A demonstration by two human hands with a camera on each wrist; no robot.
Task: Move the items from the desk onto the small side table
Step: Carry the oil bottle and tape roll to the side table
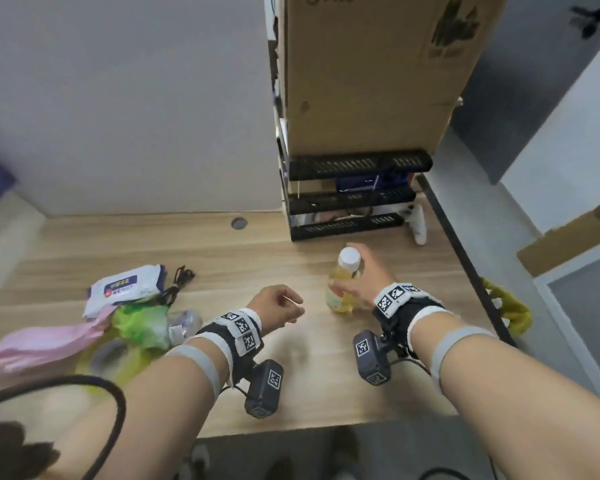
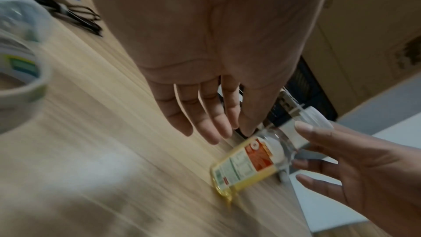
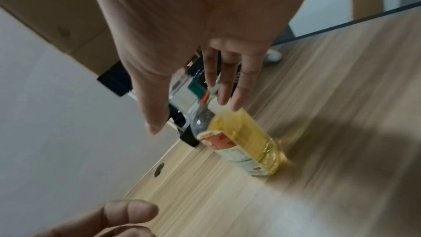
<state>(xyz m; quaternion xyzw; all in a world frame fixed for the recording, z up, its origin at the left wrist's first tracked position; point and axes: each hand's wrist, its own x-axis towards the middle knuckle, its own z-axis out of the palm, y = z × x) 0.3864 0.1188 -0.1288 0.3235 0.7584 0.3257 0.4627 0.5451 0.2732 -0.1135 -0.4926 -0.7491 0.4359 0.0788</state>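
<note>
Here, right hand (image 1: 359,278) spread around upright yellow bottle (image 1: 343,285) on bench (image 1: 222,258), grip unclear; left hand (image 1: 278,306) relaxed, empty.

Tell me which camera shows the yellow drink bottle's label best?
The left wrist view: the clear plastic bottle of yellow drink shows its orange-and-white label side-on. The right wrist view shows it blurrier; the head view shows mostly its white cap, the right hand covering its side.

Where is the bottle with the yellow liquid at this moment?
In the head view the bottle stands upright on the right part of the desk, in front of the black trays. The right hand reaches around it.
</note>
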